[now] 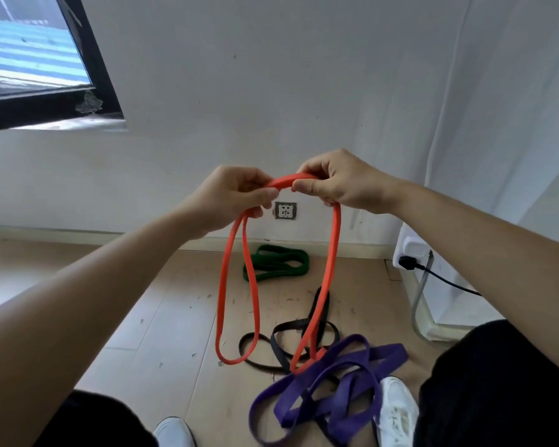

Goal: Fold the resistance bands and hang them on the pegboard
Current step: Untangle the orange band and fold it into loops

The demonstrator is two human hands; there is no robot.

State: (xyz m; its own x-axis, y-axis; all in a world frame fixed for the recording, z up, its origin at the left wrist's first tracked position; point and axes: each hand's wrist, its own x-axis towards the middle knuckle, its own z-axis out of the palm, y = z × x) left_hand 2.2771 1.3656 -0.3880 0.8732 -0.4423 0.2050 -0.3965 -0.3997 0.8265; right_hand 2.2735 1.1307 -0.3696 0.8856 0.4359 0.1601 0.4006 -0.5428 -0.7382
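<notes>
The left hand [236, 195] pinches the orange band [288, 181] under its thumb, the other fingers curled round it. The right hand [339, 183] does the same, thumb against curled fingers. The hands are level and near each other, raised in front of the far wall, with only a short arc of band between them.

From each grip the band drops straight down. A narrow closed loop hangs below the left hand. A longer run hangs below the right hand, and its bottom bend reaches down among the bands on the floor, against the purple band [386, 354]. So the long axis runs vertically, and nearly all the band's length lies below the fingers, toward the near floor.

The next fold, as I judge it, turns on drawing the hands together so the hanging loops lie side by side, and the right-hand run has the most slack to gather (whether the left loop's bottom clears the floor I cannot tell).

A black band [275, 348] lies tangled on the floor beneath the loops. The purple one sprawls nearer, and a green band [300, 259] lies doubled up by the far skirting. The pegboard is not in view.
</notes>
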